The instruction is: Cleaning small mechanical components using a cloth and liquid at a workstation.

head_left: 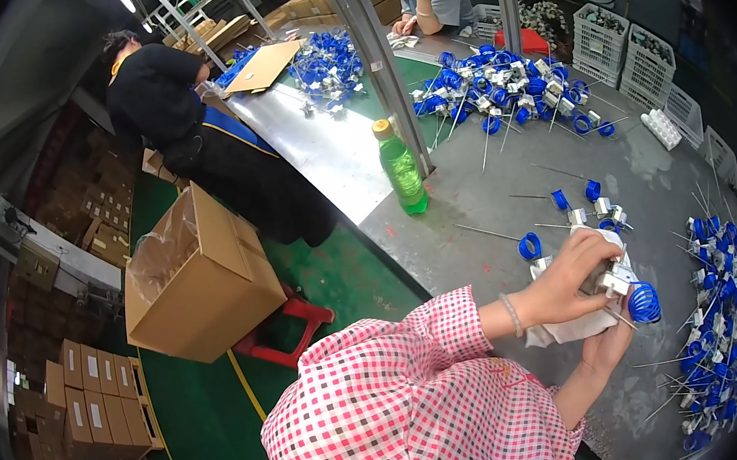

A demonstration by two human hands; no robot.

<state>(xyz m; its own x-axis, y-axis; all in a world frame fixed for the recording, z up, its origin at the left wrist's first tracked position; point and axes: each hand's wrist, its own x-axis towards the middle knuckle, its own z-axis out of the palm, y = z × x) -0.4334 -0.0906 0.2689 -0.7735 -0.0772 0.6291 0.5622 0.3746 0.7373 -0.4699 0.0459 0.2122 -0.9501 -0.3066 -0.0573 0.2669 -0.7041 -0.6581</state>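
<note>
Checked sleeve [422,395] closest to us, both our forearms reaching right over the grey table [474,210]. Our left hand [571,276] curls its fingers over a small metal part with a blue coil [641,302], wrapped in a white cloth [567,328]; our right hand [609,339] cups cloth and part from below, fingers closed around them. Loose blue-coil parts [595,206] lie just beyond, a heap [715,319] to the right, a green bottle [402,168] farther off.
</note>
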